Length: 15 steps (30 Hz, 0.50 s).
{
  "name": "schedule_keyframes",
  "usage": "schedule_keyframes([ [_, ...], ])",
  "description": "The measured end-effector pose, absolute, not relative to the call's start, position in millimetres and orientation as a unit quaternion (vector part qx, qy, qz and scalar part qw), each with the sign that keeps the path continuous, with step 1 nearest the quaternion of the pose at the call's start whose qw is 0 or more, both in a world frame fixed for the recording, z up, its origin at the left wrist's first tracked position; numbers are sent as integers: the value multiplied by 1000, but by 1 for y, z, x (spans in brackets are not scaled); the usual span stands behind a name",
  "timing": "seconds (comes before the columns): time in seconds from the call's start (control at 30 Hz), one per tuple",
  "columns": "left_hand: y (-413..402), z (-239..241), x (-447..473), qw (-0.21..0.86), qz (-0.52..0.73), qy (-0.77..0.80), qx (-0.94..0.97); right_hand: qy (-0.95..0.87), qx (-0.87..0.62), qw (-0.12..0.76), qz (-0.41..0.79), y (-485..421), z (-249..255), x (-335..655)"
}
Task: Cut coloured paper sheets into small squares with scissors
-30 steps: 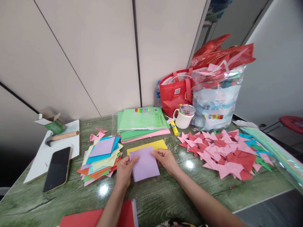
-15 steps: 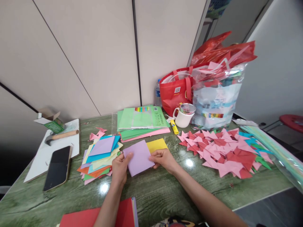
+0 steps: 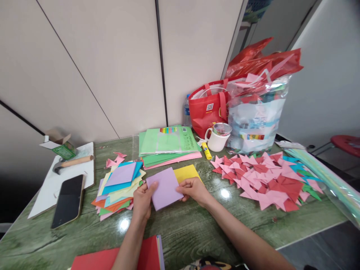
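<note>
A square sheet of purple paper (image 3: 165, 188) is held up between my two hands. My left hand (image 3: 143, 198) pinches its left edge, thumb on top. At the right edge, my right hand (image 3: 194, 190) grips the sheet between thumb and fingers. Behind it a yellow sheet (image 3: 188, 171) lies on the table, partly covered by the purple one and my right hand. Just left of my left hand sits a loose pile of coloured paper squares (image 3: 119, 187), a purple one on top. Several red and pink folded paper pieces (image 3: 261, 178) are heaped on the right.
Green paper packs (image 3: 168, 141) lie at the back, near a glue stick (image 3: 206, 150), a white mug (image 3: 217, 140), a red bag (image 3: 208, 110) and a full clear bag (image 3: 255, 120). To the left are a phone (image 3: 68, 201) and hammer (image 3: 74, 163). Red paper (image 3: 150, 253) lies in front.
</note>
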<state>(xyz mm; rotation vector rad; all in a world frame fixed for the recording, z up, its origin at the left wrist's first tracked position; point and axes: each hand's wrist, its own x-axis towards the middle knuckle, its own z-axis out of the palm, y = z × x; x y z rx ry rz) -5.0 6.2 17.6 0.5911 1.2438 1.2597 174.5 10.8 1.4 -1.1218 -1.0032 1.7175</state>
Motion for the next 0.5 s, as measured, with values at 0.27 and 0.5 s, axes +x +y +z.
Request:
schedule_keyframes([
  [0.27,4,15,-3,601,522,537,278,-405,-433,465,657,13,-2,174],
  [0.5,1,15,1,615,503,529,298,-425,-424,483,638,14,-3,174],
])
